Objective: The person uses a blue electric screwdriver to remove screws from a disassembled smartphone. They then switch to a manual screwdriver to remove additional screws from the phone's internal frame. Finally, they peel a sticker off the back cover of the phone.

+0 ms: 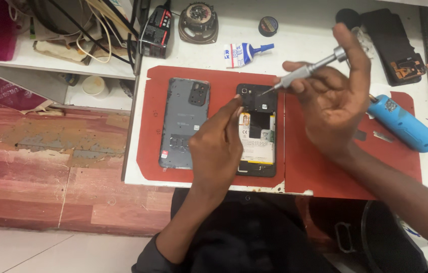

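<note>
1. Two red mats (355, 167) cover your white bench (300, 45), and the opened phone (257, 132) lies face down on them, where the two meet, its battery and dark inner cover bared.
2. The phone's grey back cover (183, 121) lies just to the left of it, inner side up.
3. A blue cylindrical tool (401, 124) rests on the right mat; a second dark phone (395, 45), a small loudspeaker (198, 22), a glue tube (246, 52) and a tape roll (268, 26) sit farther back.
4. Your left hand (216, 149) rests over the phone's left edge, holding nothing, forefinger stretched to its upper corner.
5. Your right hand (332, 96) hovers above the right mat, fingers pinched around a silver screwdriver (307, 71) whose tip slants down onto the phone's top section.
</note>
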